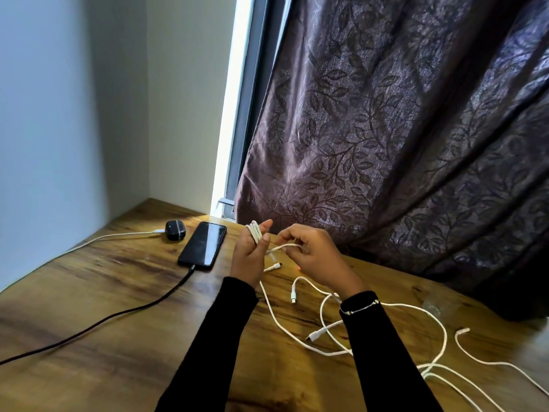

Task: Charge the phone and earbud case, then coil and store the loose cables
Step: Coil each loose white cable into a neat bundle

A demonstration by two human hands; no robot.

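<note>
The left hand (249, 253) grips a white cable coil (255, 231) whose loops run toward 11 o'clock; the right hand (312, 253) pinches its strand (283, 248).

A leaf-patterned curtain (401, 144) hangs against the wooden table (104, 307).

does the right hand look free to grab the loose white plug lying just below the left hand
Probably not yet: the right hand is pinching the white cable, though nothing blocks the loose plug.

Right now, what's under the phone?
Only the wooden table shows around the phone. A black cable plugs into its near end. Whatever lies directly beneath is covered.
</note>
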